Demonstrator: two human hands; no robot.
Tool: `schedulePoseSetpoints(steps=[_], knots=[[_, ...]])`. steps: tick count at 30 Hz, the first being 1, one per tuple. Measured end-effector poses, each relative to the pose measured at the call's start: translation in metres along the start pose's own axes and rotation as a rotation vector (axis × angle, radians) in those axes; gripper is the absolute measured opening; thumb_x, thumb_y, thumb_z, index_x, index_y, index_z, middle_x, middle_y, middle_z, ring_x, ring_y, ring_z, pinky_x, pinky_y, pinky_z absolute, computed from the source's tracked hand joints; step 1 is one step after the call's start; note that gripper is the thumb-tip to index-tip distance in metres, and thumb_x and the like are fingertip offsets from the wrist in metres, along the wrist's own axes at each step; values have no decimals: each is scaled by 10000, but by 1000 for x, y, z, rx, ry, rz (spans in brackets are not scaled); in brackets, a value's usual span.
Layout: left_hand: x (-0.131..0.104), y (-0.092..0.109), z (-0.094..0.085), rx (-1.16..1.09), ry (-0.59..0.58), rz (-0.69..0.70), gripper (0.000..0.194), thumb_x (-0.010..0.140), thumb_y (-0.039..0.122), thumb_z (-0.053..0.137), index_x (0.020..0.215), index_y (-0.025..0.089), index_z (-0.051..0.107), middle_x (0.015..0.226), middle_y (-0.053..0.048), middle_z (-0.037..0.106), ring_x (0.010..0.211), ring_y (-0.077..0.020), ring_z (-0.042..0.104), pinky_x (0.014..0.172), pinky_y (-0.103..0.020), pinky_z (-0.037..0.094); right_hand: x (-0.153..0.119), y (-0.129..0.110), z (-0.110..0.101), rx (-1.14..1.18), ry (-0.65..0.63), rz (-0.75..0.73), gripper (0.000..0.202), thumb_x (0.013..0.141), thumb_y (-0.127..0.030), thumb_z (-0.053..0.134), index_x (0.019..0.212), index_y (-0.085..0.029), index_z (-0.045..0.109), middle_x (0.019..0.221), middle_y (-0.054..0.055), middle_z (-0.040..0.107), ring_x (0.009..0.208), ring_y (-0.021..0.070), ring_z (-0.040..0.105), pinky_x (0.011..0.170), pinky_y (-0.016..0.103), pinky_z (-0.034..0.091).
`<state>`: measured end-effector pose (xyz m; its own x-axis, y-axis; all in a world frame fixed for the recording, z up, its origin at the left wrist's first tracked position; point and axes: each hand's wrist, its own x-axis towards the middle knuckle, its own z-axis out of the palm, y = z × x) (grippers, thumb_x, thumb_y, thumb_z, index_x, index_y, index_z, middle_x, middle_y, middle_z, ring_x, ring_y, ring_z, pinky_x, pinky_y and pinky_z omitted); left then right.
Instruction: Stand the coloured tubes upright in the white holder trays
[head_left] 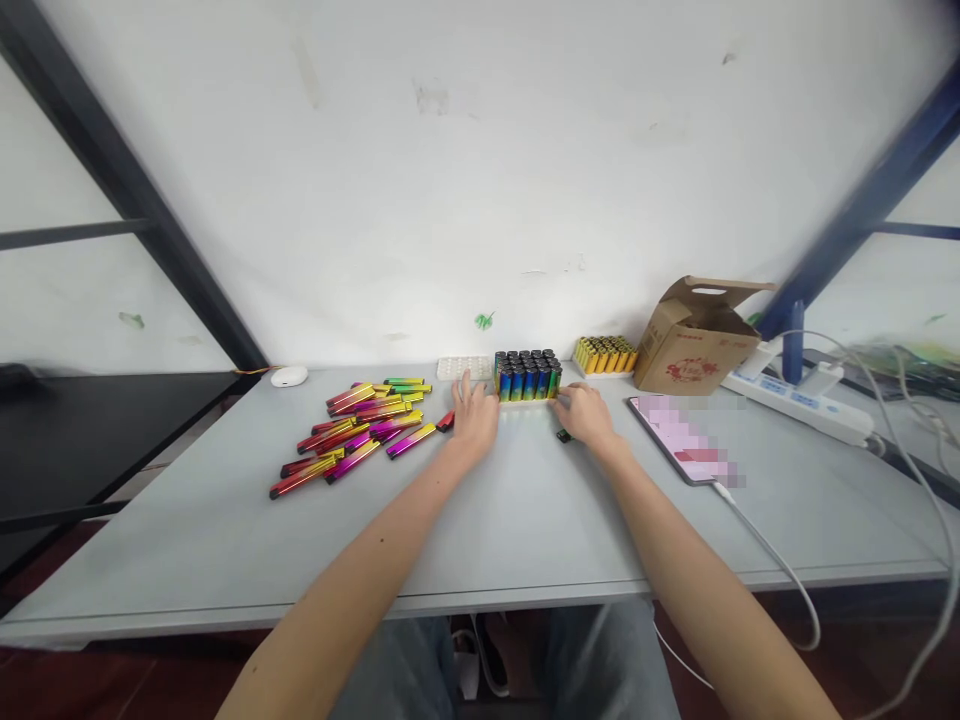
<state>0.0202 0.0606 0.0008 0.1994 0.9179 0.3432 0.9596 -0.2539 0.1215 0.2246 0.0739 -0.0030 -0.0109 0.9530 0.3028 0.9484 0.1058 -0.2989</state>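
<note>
The spread left hand (474, 414) and curled right hand (588, 410), its grip unclear, are flanking blue-green cylinders (528, 384), probably slick and rigid, best held by the ends of their white tray (526, 404).

Slim, shiny pieces (529, 384), blue shading into green and yellow with black tops, stand upright in close-packed rows. A white tray (527, 404) shows as a thin rim under them, flat on the surface (517, 520), near the middle of its back edge.
</note>
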Motion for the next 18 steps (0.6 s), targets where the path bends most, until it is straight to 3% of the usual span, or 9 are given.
schedulePoseSetpoints(steps=[6,10,13,16,18], knots=[[3,8,6,43,20,4,357,919,144,350,1016,130,693,1193,-156,637,1439,-356,253,1170,-592,133,-1,-5,-6,-19,-58,35,320,928,-325,434,1056,-160,676,1160,177,660,1102,321,583,884,401,440],[-20,16,11,10,96,10,421,953,208,321,1291,86,540,1314,-181,577,1433,-335,287,1179,-586,121,-11,-17,-16,-42,-92,27,381,922,-423,438,1022,-120,646,1100,222,672,1095,357,587,884,432,445],[-39,21,9,-51,25,60,499,974,269,309,1425,75,395,1439,-190,477,1412,-321,332,1173,-541,200,-18,-25,-19,-15,-137,-59,451,925,-488,438,1074,-112,635,1116,230,669,1140,369,567,946,447,421],[-46,21,5,-81,-79,73,530,989,311,293,1473,102,342,1512,-192,383,1421,-325,318,1148,-519,264,-23,-29,-17,-8,-196,-69,573,922,-550,423,1228,-94,582,1283,241,594,1294,399,455,1042,472,351],[-44,20,3,-81,-123,73,549,994,351,291,1488,114,327,1538,-191,341,1427,-337,304,1143,-522,269,-24,-30,-16,-9,-254,-57,666,925,-575,392,1377,-92,467,1420,225,490,1387,401,345,1091,484,295]])
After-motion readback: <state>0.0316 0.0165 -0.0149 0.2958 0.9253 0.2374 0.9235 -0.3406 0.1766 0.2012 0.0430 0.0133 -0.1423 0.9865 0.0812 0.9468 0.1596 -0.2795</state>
